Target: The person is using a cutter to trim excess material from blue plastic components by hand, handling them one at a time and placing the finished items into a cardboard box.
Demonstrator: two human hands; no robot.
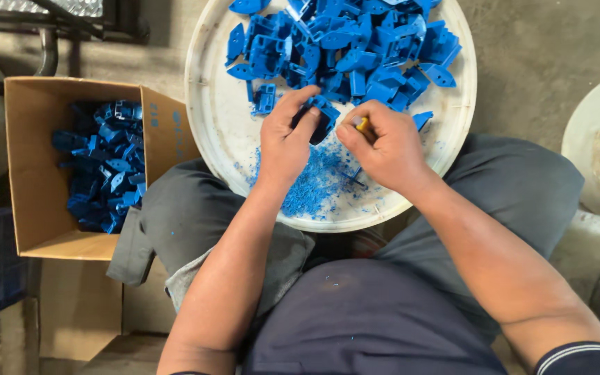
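Now 2 hands work: left hand (pixel 285 142) grips 1 blue moulded plastic part (pixel 323 117); just beside it, right hand (pixel 383 144) clenches 1 yellow-handled tool (pixel 362 125).

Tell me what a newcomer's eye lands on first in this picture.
First the heap of bright blue plastic parts on the round white tray resting across the person's lap. At its near edge the left hand pinches one blue part while the right hand grips a small yellow-handled tool, above a drift of blue shavings. To the left, a cardboard box holds more blue parts.
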